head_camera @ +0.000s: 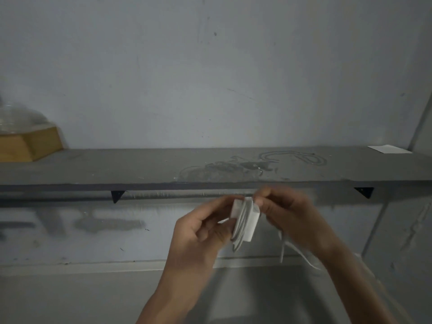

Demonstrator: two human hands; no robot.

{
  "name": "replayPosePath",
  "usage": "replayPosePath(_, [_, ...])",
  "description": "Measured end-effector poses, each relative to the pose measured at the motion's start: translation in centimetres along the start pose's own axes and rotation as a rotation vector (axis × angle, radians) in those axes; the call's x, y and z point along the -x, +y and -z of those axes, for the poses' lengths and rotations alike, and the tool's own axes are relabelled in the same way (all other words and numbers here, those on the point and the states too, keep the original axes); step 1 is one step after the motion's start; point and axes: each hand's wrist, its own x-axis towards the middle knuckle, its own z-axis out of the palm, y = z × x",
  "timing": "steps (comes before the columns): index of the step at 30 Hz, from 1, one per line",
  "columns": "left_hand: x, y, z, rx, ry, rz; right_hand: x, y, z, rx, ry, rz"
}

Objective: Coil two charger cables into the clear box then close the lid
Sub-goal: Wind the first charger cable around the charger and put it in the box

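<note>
- While both forearms reach up from the bottom edge, the left hand [201,232] and right hand [288,213] meet in mid-air, just below and in front of the shelf.
- The white cable [243,222] sits between the two hands, wound into flat, tight loops against a white flat piece. I can't tell if that piece is a plug block.
- Left hand: fingers curled round the lower left side of the bundle, thumb on top, holding it.
- Right hand: thumb and fingertips pinch the upper right corner of the bundle. It is motion-blurred.
- The loose tail of the cable [282,250] hangs down under the right wrist, also blurred.
- The grey shelf [117,168] runs across the whole width behind the hands, with black brackets [117,196] under it.
- On the shelf, right of centre, a second cable [313,158] lies in loose loops, well apart from the hands.
- Just left of it is a faint see-through shape [222,170], too unclear to name.
- Far right on the shelf is a white paper [388,148].
- Far left is a wooden base [30,143] with a glass dome [18,120] on it.
- A pale wall [210,78] stands behind everything.
</note>
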Motion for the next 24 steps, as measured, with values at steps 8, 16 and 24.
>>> replayPosePath(8, [-2.5, -2.0, -0.6, 0.345, 0.224, 0.184, 2.6, 3.1, -7.4, -0.349, 0.103, -0.273])
replayPosePath(16, [-4.9, -4.2, 1.2, 0.134, 0.426, 0.090, 7.0, 1.6, -8.7, 0.029, -0.049, -0.382])
replayPosePath(24, [-5.1, -4.8, 0.9, -0.171, 0.406, -0.054, 6.6, -3.2, -5.5, 0.401, -0.124, -0.230])
